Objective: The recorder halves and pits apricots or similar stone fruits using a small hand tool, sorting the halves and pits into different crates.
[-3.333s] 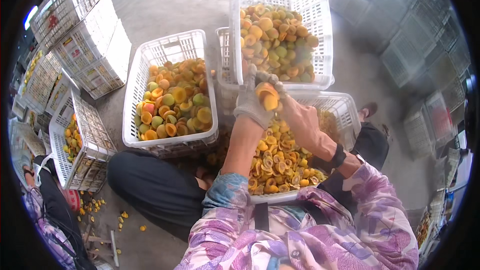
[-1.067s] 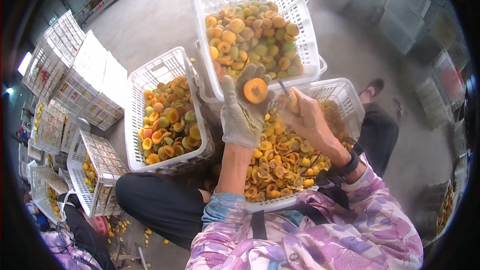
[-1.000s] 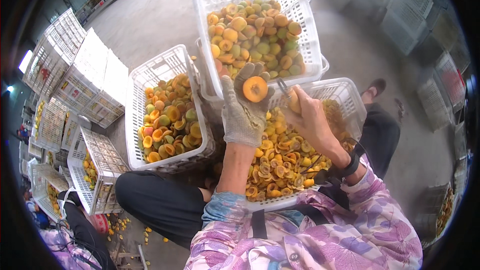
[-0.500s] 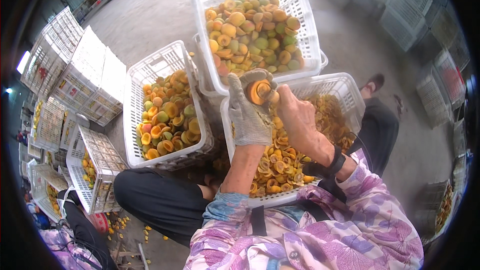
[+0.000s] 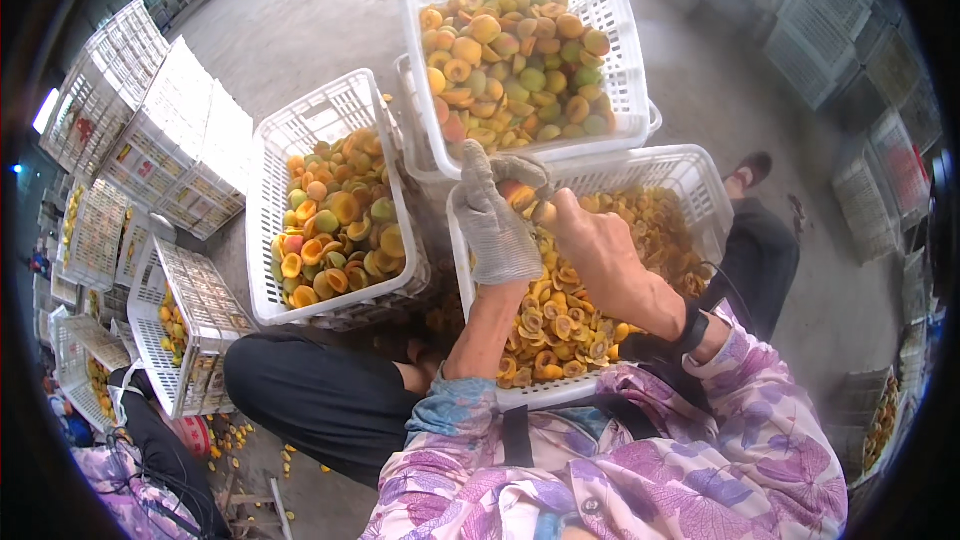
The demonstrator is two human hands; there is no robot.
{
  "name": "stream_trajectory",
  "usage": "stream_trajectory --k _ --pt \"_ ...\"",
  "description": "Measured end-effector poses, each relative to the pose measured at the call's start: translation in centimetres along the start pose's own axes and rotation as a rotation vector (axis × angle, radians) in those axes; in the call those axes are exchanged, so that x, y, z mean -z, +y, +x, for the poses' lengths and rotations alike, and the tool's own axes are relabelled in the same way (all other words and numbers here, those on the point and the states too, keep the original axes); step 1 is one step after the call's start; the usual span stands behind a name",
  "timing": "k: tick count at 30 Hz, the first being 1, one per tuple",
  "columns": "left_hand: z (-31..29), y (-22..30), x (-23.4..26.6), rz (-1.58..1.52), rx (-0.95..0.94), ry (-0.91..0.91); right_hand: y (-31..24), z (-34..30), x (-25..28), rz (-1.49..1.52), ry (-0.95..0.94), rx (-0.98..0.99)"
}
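My left hand [image 5: 500,225], in a grey knit glove, is closed around a halved yellow peach [image 5: 518,196], partly hidden by the glove's fingers. Bare and closed, my right hand [image 5: 605,250] presses up against the peach from the right. A small rounded tan end [image 5: 545,213] shows at its fingertips; the rest is hidden, so I cannot tell what it is. Both hands are over a white crate [image 5: 715,175] of small orange-yellow cut fruit pieces [image 5: 555,325]. Just beyond them, a higher white crate [image 5: 630,80] holds peach halves [image 5: 520,60].
On the left stands another white crate [image 5: 262,190] with peach halves [image 5: 335,230]. White crates [image 5: 180,140] are stacked farther left. Fruit bits [image 5: 232,440] lie on the floor near another person's dark-trousered leg [image 5: 170,450]. More crates [image 5: 820,35] line the right side.
The peach half has turned in my left hand, so its hollowed cut face shows less. Both hands stay close together over the crate; my right hand has tilted slightly.
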State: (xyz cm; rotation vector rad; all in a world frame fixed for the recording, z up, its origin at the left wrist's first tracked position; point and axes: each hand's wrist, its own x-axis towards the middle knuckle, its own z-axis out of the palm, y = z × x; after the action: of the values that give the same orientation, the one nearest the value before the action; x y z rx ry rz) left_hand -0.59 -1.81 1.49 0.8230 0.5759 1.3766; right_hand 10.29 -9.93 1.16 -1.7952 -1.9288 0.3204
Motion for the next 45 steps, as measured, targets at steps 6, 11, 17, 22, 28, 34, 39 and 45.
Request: stream_trajectory --k 6,11,17,22,28,34,39,45 --pt "0.5 -0.2 -0.2 0.15 0.025 0.136 1.1 0.3 -0.8 -0.016 -0.039 0.102" --pt "0.1 0.8 -1.2 0.019 0.23 0.339 1.2 1.4 -0.2 -0.23 -0.045 0.111" --pt "0.3 1.5 -1.5 -0.286 0.324 0.319 1.8 2.2 0.1 0.185 -0.119 0.039" --pt "0.5 0.2 0.1 -0.386 0.28 0.308 1.0 1.4 -1.0 0.03 -0.054 0.125" --pt "0.5 1.4 -0.9 -0.491 0.306 0.427 -0.3 1.6 -1.0 -0.248 0.015 0.13" --pt "1.3 0.2 1.6 -0.401 0.268 0.295 -1.1 2.2 -1.6 0.225 -0.055 0.04" --pt "1.2 1.3 0.7 -0.135 0.165 0.29 -1.7 1.9 -0.9 -0.179 -0.094 0.042" --pt "2.1 1.6 1.5 -0.186 0.34 0.245 0.5 2.0 -1.0 0.009 -0.114 0.169"
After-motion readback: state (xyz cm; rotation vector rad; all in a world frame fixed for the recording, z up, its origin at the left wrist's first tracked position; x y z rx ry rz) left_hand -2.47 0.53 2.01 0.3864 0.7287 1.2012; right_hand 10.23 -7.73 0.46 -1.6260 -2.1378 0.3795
